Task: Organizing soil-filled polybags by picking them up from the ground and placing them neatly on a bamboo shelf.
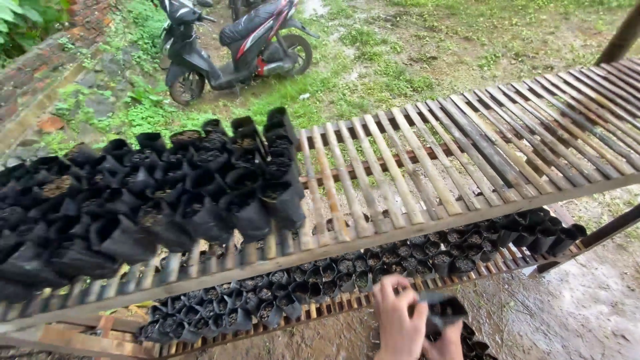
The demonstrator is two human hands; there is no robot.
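My left hand (399,320) sits at six o'clock, fingers curled round the edge of a black bag (443,312), gripping it. My right hand (445,347) is below the bag, mostly cut off by the bottom edge; it touches the bag, but how far it is closed I cannot tell. The bag's contents are hard to make out.

The bag is held just in front of the lower shelf (347,303), which carries a row of small filled bags (373,267), partly hidden under the upper rack (427,160). That slatted wooden rack is bare from its middle toward three o'clock; larger bags (167,193) crowd it toward nine o'clock.

Outdoors: wet ground, grass at twelve o'clock, a scooter (233,43) at eleven.
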